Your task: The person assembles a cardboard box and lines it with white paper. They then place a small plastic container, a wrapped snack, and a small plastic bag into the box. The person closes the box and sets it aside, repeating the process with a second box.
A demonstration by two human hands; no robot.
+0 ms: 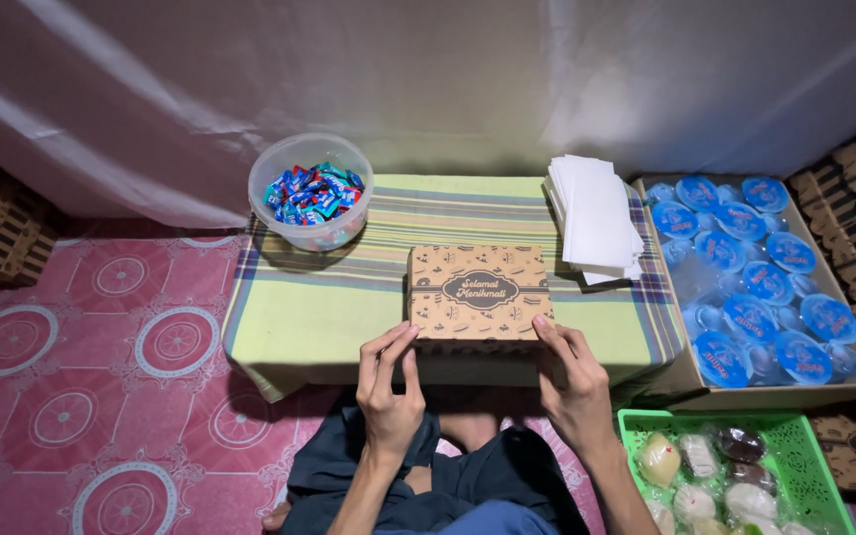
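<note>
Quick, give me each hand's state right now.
Left hand: open, fingertips touching the near left corner of the closed brown box.
Right hand: open, fingertips on its near right corner.

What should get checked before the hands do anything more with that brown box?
1. Brown printed box lid shut: ok.
2. Left hand touching the box's near left corner: ok.
3. Right hand touching its near right corner: ok.
4. Box resting flat on the striped cloth: ok.
5. Stack of white napkins apart from the box: ok.
6. What is inside the box: cannot tell.
</note>
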